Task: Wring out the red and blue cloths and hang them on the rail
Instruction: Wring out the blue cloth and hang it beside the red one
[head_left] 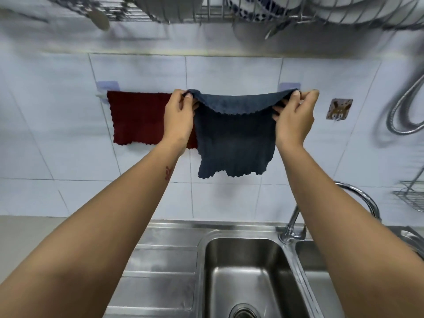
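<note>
The dark red cloth (137,118) hangs flat over the left part of the white wall rail (101,96). The blue cloth (234,138) is spread out to the right of it, its top edge folded forward at rail height, its left side overlapping the red cloth's right edge. My left hand (180,118) pinches the blue cloth's top left corner. My right hand (294,118) pinches its top right corner. Most of the rail is hidden behind the two cloths; I cannot tell whether the blue cloth rests on it.
A steel sink (247,271) with a drainboard (160,267) lies below, and a curved tap (358,196) stands at its right. A dish rack (229,12) with plates hangs overhead. A wall hook (339,109), a metal hose (406,106) and a wire basket (410,196) sit at the right.
</note>
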`<state>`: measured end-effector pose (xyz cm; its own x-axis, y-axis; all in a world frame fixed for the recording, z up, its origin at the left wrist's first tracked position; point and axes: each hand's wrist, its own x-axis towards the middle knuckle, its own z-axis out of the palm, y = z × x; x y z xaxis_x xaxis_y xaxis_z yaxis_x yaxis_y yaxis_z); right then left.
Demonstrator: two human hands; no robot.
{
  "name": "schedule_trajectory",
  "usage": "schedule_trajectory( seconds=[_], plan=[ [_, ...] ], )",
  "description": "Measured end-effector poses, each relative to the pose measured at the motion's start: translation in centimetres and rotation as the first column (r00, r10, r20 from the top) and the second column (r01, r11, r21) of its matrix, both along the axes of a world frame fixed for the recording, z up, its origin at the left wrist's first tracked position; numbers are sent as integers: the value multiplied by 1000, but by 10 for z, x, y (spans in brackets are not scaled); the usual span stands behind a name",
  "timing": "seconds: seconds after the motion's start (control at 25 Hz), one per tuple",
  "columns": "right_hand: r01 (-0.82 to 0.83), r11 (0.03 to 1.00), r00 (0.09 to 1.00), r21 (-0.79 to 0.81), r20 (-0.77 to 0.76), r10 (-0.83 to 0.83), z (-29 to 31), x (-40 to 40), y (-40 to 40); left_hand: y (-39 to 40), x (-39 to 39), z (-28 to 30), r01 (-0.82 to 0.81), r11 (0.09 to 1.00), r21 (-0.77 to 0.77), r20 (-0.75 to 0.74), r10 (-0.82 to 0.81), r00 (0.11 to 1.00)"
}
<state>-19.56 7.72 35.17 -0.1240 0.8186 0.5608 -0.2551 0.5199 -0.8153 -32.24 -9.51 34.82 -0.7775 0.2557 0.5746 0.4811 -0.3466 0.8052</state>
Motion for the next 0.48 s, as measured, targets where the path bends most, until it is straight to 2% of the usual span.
schedule_trajectory(
  seconds=[0.16,0.24,0.32,0.36,0.44,0.48],
  plan=[
    [135,970,991,202,-22,-133,27,-21,13,23,-24,36,-34,997,-71,-138,24,990],
    [162,940,984,301,27,-178,36,-32,23,32,-35,51,-94,990,-108,-185,73,980],
    [135,874,948,466,197,-252,39,-42,37,39,-47,61,-199,969,-145,-244,160,956],
    [75,829,901,555,318,-295,36,-45,42,41,-52,61,-255,951,-177,-282,199,939],
    [-88,747,757,659,531,-380,26,-50,52,45,-60,53,-342,898,-276,-387,222,895],
    [-134,713,695,688,579,-427,20,-51,57,46,-65,46,-407,852,-331,-482,218,849]
  ],
)
